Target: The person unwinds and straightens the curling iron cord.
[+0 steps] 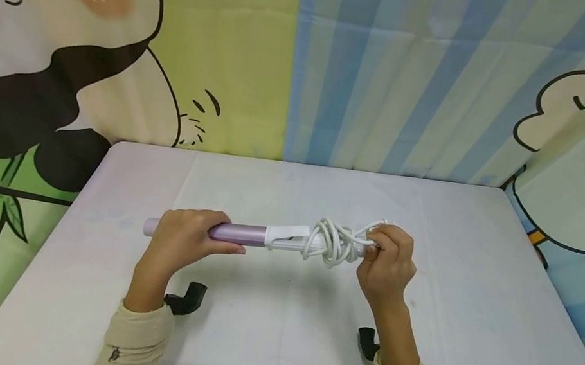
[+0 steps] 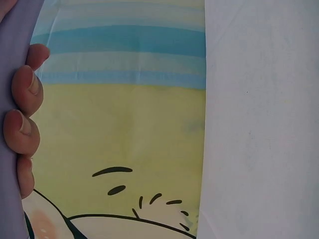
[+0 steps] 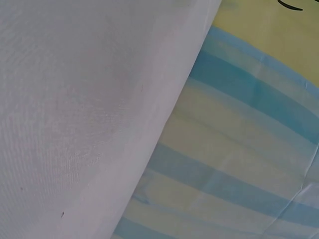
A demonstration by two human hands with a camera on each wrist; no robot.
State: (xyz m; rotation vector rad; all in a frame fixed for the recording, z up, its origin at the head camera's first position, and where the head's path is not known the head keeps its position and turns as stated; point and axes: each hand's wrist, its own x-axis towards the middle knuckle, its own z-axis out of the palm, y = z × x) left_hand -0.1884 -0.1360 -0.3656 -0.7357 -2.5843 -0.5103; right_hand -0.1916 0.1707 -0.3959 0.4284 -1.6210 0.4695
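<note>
A curling iron with a purple barrel [image 1: 243, 234] and a white lever [image 1: 286, 235] is held nearly level above the table. White cord [image 1: 337, 244] is wound in loops around its handle end. My left hand [image 1: 182, 232] grips the barrel; in the left wrist view, the fingertips [image 2: 25, 132] curl around the purple surface [image 2: 7, 99]. At the handle end, my right hand [image 1: 388, 263] pinches the cord with its fingers curled. Neither that hand nor the curling iron appears in the right wrist view.
A white cloth covers the table [image 1: 275, 349]. Behind it hangs a curtain [image 1: 383, 68] with stripes and cartoon animals, which continues along both sides. Black curved pieces [image 1: 187, 299] stick out at both wrists.
</note>
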